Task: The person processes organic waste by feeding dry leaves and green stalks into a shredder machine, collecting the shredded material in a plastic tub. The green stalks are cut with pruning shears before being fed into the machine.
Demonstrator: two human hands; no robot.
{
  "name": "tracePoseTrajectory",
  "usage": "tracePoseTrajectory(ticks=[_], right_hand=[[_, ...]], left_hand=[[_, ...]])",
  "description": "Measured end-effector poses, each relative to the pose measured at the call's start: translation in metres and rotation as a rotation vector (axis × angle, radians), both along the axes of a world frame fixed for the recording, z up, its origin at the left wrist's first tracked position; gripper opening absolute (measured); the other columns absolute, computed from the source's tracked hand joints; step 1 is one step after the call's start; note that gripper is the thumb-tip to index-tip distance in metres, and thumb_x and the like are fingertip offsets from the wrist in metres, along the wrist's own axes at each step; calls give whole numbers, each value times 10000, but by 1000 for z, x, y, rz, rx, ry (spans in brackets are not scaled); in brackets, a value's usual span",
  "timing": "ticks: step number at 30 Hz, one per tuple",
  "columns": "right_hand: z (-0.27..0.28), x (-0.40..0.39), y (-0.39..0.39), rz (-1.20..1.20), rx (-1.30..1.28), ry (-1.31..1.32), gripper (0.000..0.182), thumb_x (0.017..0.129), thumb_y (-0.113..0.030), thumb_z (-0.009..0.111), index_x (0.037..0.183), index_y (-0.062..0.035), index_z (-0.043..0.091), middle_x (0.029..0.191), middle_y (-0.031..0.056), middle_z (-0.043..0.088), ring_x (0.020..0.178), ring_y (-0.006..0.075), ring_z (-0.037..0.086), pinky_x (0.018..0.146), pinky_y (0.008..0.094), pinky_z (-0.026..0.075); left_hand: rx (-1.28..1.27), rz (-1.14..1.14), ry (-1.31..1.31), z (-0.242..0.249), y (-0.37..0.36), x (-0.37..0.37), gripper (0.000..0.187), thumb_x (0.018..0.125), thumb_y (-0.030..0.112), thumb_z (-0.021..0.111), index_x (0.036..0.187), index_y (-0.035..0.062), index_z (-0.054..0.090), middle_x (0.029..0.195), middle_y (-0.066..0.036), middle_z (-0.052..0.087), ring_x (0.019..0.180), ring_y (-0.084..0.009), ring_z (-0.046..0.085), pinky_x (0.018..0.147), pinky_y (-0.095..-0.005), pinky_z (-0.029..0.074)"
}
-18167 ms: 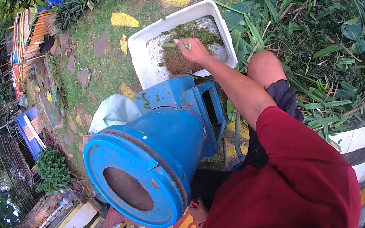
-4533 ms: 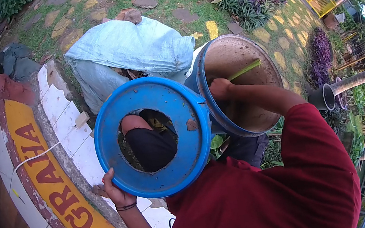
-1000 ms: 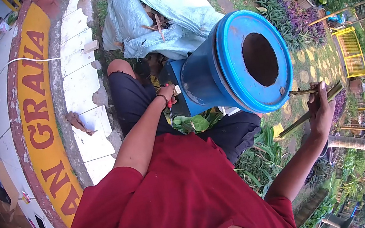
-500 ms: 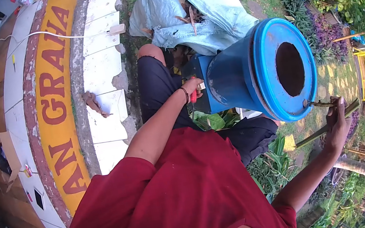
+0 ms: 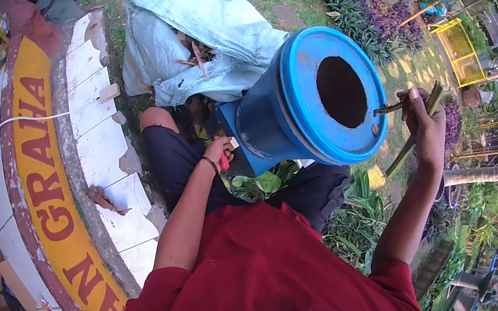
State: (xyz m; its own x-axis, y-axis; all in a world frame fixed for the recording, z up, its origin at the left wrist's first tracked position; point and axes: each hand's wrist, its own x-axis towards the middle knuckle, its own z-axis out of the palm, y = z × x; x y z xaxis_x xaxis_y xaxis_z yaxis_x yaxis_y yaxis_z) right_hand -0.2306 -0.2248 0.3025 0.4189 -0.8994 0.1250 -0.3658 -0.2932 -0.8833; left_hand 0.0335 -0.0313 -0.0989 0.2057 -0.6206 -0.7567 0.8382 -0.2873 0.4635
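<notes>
A blue drum (image 5: 265, 116) lies tilted in front of me, its round lid (image 5: 360, 62) facing right with a dark round hole (image 5: 342, 92) cut in it. The drum joins a dark blue box-like base (image 5: 229, 116) near my knees. My left hand (image 5: 220, 152) is closed around a red piece (image 5: 224, 162) at the side of this base; its kind I cannot make out. Just right of the lid, my right hand (image 5: 428, 130) grips plant stalks: a green stalk (image 5: 402, 155) slants across the palm, and a short brown end (image 5: 391, 108) points at the lid's edge.
A pale blue woven sack (image 5: 199, 24) with dry brown plant bits lies beyond the drum. At left run white tiles (image 5: 97, 145), a yellow lettered band (image 5: 39, 152) and a white cable (image 5: 36, 118) with a socket block (image 5: 108, 93). Leafy plants (image 5: 354, 223) grow at right.
The view has turned, so the drum, sack and both hands appear further left. My right hand still holds the stalks beside the lid; my left hand keeps its grip by the base.
</notes>
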Motion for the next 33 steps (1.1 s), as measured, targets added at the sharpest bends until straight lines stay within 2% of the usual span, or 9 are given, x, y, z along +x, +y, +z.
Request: tracePoseTrajectory(ticks=[4, 6, 10, 15, 22, 26, 29, 31, 33], right_hand=[[4, -2, -1, 41, 12, 25, 298, 995, -286, 643, 980, 2, 717, 722, -2, 608, 609, 43, 467, 548, 222, 310], [3, -2, 0, 69, 5, -10, 313, 993, -287, 645, 963, 16, 720, 742, 24, 641, 632, 67, 523, 585, 235, 367], [0, -13, -8, 62, 74, 6, 320, 987, -274, 657, 943, 39, 706, 751, 49, 660, 665, 104, 588, 647, 265, 450], [-4, -26, -17, 74, 107, -45, 305, 980, -261, 667, 926, 38, 701, 722, 46, 649, 660, 99, 594, 632, 271, 478], [-12, -50, -33, 60, 108, -101, 308, 975, -270, 675, 919, 32, 706, 722, 33, 648, 650, 91, 585, 626, 264, 471], [-18, -64, -42, 21, 116, -154, 285, 980, -242, 664, 917, 33, 704, 732, 37, 649, 649, 88, 568, 609, 260, 452], [-22, -82, -49, -34, 111, -198, 279, 984, -240, 655, 931, 30, 700, 738, 36, 651, 633, 80, 561, 583, 241, 425], [-17, -96, -49, -88, 159, -167, 308, 983, -286, 653, 922, 12, 701, 716, 21, 637, 597, 60, 543, 540, 218, 373], [-29, -108, -55, -162, 161, -179, 345, 989, -341, 637, 908, -11, 701, 627, -19, 566, 543, 35, 476, 505, 207, 293]], left_hand=[[-15, 2, -37, -13, 2, 2, 116, 935, 227, 618, 938, 115, 589, 777, 18, 573, 551, -86, 470, 575, -291, 461], [-62, -31, 21, -28, 2, 6, 162, 956, 231, 569, 1034, 91, 594, 957, -33, 671, 522, -78, 458, 603, -303, 470], [-50, 4, 17, -9, 3, 2, 139, 947, 222, 612, 982, 88, 607, 801, -3, 596, 541, -86, 473, 544, -291, 467], [22, 8, 0, -17, -1, 2, 165, 963, 221, 591, 1016, 70, 627, 767, -1, 596, 545, -87, 488, 542, -306, 483], [-77, -4, 88, -8, -6, 3, 151, 956, 238, 597, 883, 107, 584, 705, 20, 554, 513, -100, 476, 531, -308, 474], [36, -31, -10, -10, -10, 3, 152, 950, 250, 604, 903, 106, 613, 748, 11, 586, 528, -94, 482, 535, -308, 476], [162, -86, -130, -9, -9, 15, 187, 955, 254, 603, 1023, 81, 628, 908, -20, 641, 547, -83, 483, 540, -300, 477], [35, -22, -183, 8, -12, 52, 366, 972, 269, 586, 1264, 48, 571, 1185, -59, 644, 563, -69, 481, 552, -279, 480], [-56, 102, -286, 74, -31, 82, 493, 986, 286, 574, 1405, 40, 490, 1358, -73, 587, 554, -48, 450, 550, -238, 459]])
